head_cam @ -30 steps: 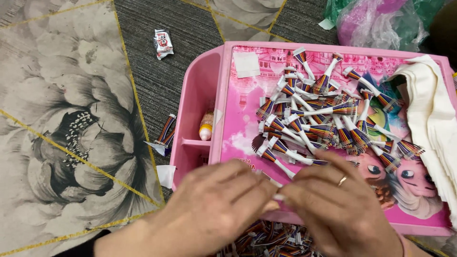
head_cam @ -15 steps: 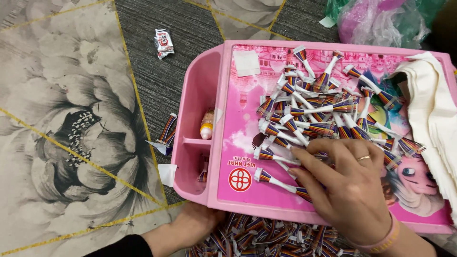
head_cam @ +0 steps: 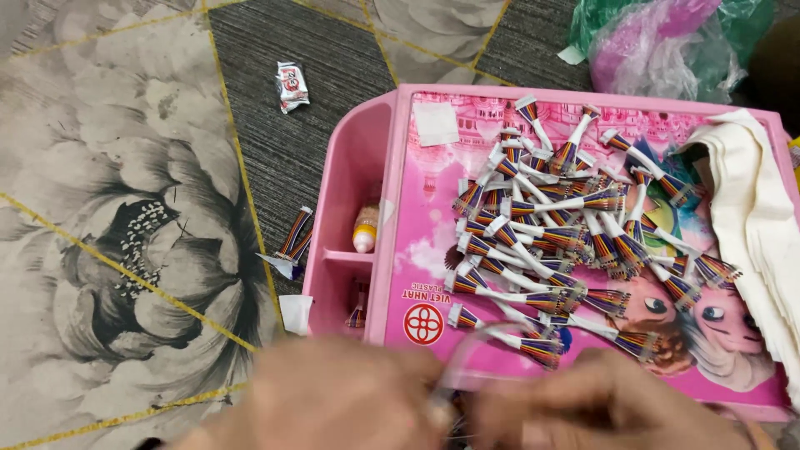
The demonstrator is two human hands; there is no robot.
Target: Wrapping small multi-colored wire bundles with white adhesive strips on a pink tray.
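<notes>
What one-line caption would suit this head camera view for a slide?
Blurred left hand and right hand meet below a pink plastic tray table heaped with rainbow-coloured ribbon-wire pieces.

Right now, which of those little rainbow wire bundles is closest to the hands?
The wire bundle lying lowest on the pink tray, beside the round red emblem. It sits just above the blurred hands; the other bundles are piled further up the tray.

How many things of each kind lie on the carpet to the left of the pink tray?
Small wrapped packet, red and white: 1
Rainbow cable bundle: 1 (whether it is one strand or two is unclear)
White paper scraps, one beside the tray and one under the bundle's end: 2
Total: 4
</notes>
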